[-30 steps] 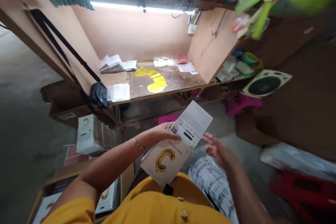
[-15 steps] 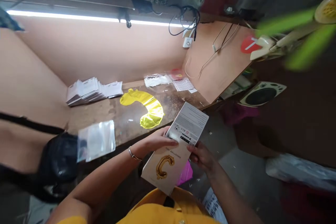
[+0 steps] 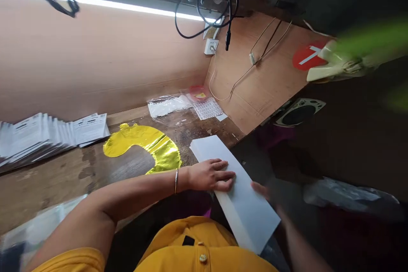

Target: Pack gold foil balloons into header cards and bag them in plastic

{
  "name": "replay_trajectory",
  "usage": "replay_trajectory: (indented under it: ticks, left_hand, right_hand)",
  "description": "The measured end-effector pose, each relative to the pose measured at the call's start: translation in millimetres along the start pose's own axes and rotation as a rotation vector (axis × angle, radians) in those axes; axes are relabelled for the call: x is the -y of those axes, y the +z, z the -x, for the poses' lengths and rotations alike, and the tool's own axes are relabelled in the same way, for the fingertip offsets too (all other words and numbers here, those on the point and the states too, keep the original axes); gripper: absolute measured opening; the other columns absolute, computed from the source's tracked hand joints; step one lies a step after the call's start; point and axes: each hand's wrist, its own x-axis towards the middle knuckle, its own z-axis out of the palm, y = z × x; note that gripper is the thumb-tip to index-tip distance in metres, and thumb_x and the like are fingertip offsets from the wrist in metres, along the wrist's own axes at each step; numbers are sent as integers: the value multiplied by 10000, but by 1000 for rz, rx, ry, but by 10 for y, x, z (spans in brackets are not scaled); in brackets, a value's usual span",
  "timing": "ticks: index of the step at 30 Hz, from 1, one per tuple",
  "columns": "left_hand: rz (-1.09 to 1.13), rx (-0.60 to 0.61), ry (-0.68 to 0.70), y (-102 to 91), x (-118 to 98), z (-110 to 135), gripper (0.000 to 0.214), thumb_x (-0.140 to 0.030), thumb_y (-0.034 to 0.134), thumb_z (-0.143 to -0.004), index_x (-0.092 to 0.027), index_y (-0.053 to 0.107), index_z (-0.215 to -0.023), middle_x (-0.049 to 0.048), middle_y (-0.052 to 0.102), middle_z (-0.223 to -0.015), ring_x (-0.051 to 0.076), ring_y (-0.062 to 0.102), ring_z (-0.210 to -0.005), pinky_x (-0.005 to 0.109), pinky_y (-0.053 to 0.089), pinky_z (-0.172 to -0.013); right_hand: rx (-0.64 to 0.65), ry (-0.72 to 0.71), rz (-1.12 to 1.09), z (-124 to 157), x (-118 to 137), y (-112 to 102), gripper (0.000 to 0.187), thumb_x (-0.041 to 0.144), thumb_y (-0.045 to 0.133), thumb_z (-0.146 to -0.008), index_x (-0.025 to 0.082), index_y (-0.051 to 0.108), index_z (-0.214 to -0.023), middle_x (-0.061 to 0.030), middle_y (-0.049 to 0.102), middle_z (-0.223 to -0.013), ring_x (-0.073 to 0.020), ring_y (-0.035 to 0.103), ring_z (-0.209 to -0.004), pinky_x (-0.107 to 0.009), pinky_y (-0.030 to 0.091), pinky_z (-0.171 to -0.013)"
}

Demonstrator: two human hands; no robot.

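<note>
Wooden bench (image 3: 57, 178), peach walls (image 3: 95, 63), white card (image 3: 248, 204)

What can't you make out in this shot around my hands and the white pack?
All in the head view:
Right hand: motion blur, so its grip on the white pack is unclear.
Gold foil balloon: the lower end is hidden behind the forearm of the left hand.
Leaflet stack: cut off by the left edge, and the print is too small.
Green thing, top right: blurred.

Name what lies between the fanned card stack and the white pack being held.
A gold foil balloon, flat on the wooden bench; head view.
</note>
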Motion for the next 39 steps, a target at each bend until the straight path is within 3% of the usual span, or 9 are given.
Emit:
replay_trajectory:
  ticks: [3,9,12,15,20,23,26,34,39]
  left_hand:
    - [-32,-9,19,303,696,-293,276,-171,511,-920,-286,677,-1107,101,601,-1333,299,484,-1305,393,343,-1081]
    - [-252,-121,-147,991,2317,-1167,218,-186,525,-934,-249,668,-1085,100,604,-1325,269,469,-1324,411,333,-1106]
    - [-427,-173,-167,1220,2988,-1457,215,-164,521,-939,-191,645,-1112,137,617,-1285,268,509,-1283,461,378,-1075]
    - [-470,-166,-211,1380,3376,-1539,224,-131,517,-936,-161,628,-1128,161,616,-1263,271,528,-1262,479,404,-1053]
    - [-529,-120,-239,1541,3491,-1499,203,-157,513,-945,-188,620,-1115,123,629,-1218,253,544,-1231,444,417,-1039]
    - [-567,-89,-250,1579,3441,-1544,201,-174,487,-957,-193,608,-1117,121,625,-1193,241,547,-1207,425,413,-1032]
    - [-594,-64,-278,1597,3398,-1635,210,-178,455,-967,-192,596,-1122,118,618,-1164,242,542,-1193,412,407,-1021]
    - [-588,33,-450,1619,3304,-1822,266,-173,432,-962,-177,558,-1197,153,580,-1214,255,491,-1249,420,354,-1047]
    - [-573,159,-592,1392,3074,-1827,524,-246,663,-794,-144,527,-1290,216,518,-1339,361,437,-1298,519,372,-1014]
  right_hand:
    - [128,120,-73,-486,84,-687,554,510,751,-725,142,626,-1119,-134,719,-992,-267,702,-848,-388,549,-749]
    - [66,148,66,-1866,629,-2246,589,435,836,-615,143,624,-1080,-121,749,-942,-246,716,-769,-357,551,-716]
    - [40,170,109,-2420,781,-2688,549,421,824,-620,148,629,-1055,-116,754,-925,-242,716,-770,-363,556,-734]
    - [-5,188,146,-2757,740,-2866,491,417,792,-638,152,646,-1025,-114,755,-914,-258,718,-796,-392,558,-770]
    - [-191,195,227,-2935,500,-2957,323,373,766,-647,141,691,-859,-111,750,-803,-323,712,-852,-448,551,-807]
    - [-386,138,232,-2786,337,-3031,249,349,780,-620,169,680,-761,-112,749,-813,-356,659,-1049,-426,526,-892]
    - [-516,97,141,-2539,120,-3050,322,398,786,-613,185,677,-828,-115,753,-887,-347,638,-1105,-425,537,-896]
    - [-651,34,-272,-2507,-259,-2838,315,486,676,-735,219,650,-901,-94,759,-944,-297,663,-1079,-471,560,-896]
    - [-741,-57,-380,-2627,-343,-2797,253,367,693,-721,198,641,-902,-92,756,-913,-288,665,-1072,-444,565,-902]
